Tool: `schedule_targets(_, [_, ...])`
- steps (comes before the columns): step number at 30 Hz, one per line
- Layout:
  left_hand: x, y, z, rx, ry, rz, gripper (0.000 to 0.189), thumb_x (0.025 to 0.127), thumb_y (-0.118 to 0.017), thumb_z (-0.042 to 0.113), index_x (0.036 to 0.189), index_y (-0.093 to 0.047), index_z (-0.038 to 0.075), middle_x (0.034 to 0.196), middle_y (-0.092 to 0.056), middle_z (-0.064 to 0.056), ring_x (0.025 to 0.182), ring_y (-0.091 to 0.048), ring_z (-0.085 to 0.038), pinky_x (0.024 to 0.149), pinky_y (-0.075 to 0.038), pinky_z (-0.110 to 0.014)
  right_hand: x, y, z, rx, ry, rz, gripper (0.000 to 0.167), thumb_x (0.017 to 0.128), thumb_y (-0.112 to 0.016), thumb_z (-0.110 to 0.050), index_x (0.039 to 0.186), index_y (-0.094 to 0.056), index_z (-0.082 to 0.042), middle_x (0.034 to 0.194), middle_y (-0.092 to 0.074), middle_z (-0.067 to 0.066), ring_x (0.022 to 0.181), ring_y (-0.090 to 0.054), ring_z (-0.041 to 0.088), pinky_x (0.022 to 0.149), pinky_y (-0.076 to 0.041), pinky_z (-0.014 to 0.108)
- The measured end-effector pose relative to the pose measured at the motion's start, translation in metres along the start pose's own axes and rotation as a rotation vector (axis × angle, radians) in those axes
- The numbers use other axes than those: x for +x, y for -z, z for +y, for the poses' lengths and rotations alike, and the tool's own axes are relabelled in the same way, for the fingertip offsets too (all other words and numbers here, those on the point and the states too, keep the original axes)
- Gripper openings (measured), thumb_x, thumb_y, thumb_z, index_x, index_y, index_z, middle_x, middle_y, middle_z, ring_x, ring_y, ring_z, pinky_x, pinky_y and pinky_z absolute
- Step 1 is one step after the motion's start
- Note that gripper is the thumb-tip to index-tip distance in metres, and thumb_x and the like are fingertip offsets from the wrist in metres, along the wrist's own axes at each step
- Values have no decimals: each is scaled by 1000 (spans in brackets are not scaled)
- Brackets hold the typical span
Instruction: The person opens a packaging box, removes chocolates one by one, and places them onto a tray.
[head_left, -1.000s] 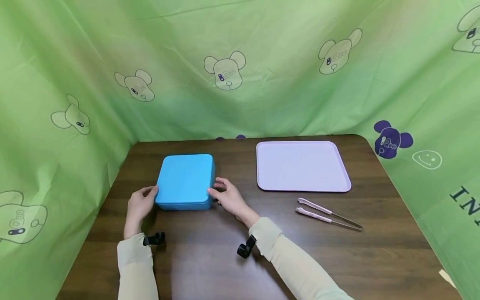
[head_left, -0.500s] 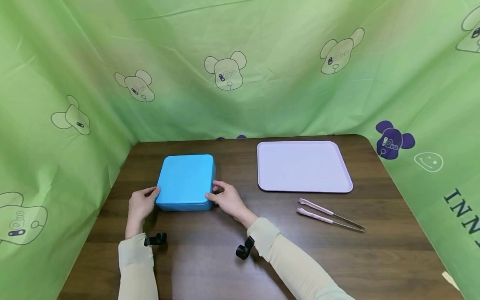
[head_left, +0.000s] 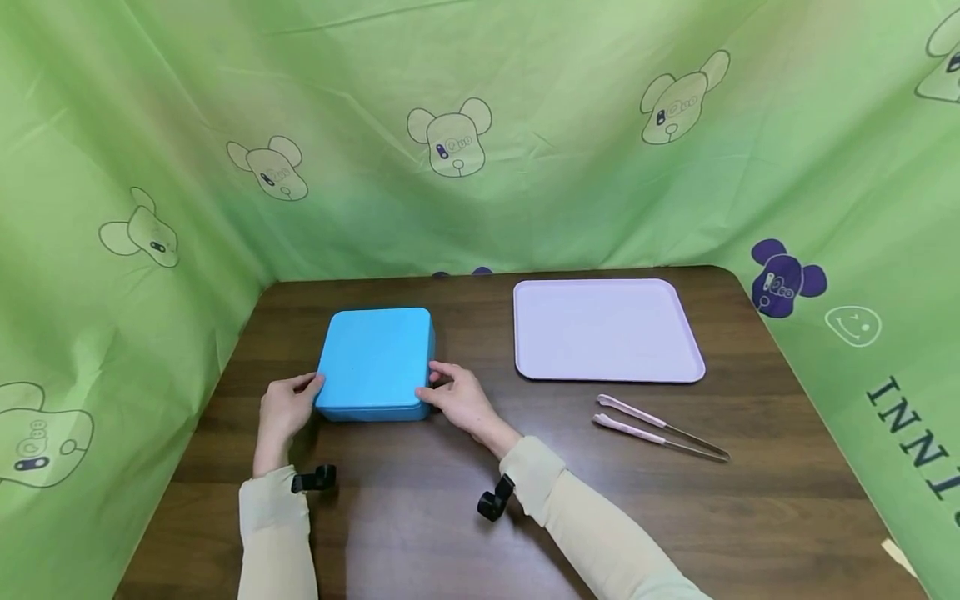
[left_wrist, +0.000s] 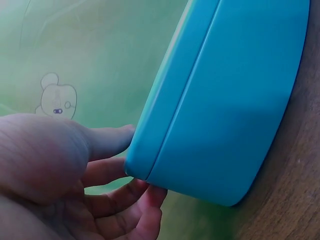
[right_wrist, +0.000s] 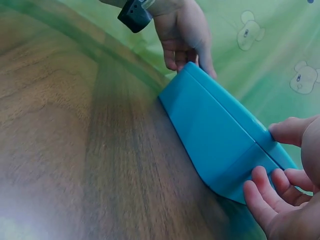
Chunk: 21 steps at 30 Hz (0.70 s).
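Note:
A blue square box (head_left: 375, 360) with a lid lies flat on the table; the left wrist view shows its lid (left_wrist: 162, 107) seated, a thin seam running round below it. My left hand (head_left: 287, 410) grips the lid at the near left corner, thumb at the top edge and fingers against the side. At the near right corner, my right hand (head_left: 465, 404) pinches the lid, its thumb (right_wrist: 289, 132) on the upper edge and curled fingers along the side near the seam. The box's contents are hidden.
To the right on the brown wooden table (head_left: 420, 533) lies a pale lilac tray (head_left: 607, 329). Tongs (head_left: 652, 429) with pink handles lie in front of it, legs spread. A green printed curtain (head_left: 555, 208) encloses the back and sides.
My right thumb and fingers have drawn in on the box's corner. The box has shifted slightly to the right with both hands on it. Its lid remains on.

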<state>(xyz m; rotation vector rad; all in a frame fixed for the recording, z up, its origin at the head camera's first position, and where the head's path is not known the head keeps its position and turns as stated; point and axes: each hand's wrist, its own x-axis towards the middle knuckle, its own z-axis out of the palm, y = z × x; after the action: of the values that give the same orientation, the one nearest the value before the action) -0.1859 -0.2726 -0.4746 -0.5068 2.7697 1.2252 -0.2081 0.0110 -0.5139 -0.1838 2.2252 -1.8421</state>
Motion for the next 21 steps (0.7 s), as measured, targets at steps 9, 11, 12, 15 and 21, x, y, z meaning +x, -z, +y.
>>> schedule_targets(9, [-13,-8,8,27,-60,-12,49,105,-55,35,137,-61,-2,138,-57,-27,131,-50,-44,102,-44,-56,-15,13,5,18,7,24,62,88,-79,-18,142,-56,0,117,-62,11,85,-65,15,71,-51,26])
schedule_targets(11, [-15,-11,9,29,-77,-14,49,105,-55,35,136,-62,-2,137,-58,-27,130,-52,-43,101,-45,-56,-19,16,6,16,9,33,61,88,-79,-18,142,-56,0,117,-62,11,86,-65,16,71,-51,26])
schedule_targets(12, [-17,-12,10,32,-85,-15,48,105,-56,35,135,-62,-2,136,-59,-27,129,-52,-43,100,-45,-56,-21,18,6,14,9,39,61,87,-79,-18,141,-56,0,116,-62,11,86,-65,16,70,-51,26])
schedule_targets(15, [-20,-15,12,57,-119,-17,47,105,-56,34,134,-63,-3,133,-61,-26,127,-54,-44,100,-45,-57,-27,23,8,22,-2,51,61,87,-79,-18,141,-57,0,116,-62,11,86,-64,17,70,-51,25])
schedule_targets(21, [-28,-22,14,90,-171,-59,45,104,-57,32,130,-66,-4,128,-65,-25,122,-59,-41,97,-47,-56,-41,33,13,65,-15,65,60,86,-80,-14,140,-57,1,116,-61,13,85,-65,16,68,-50,24])
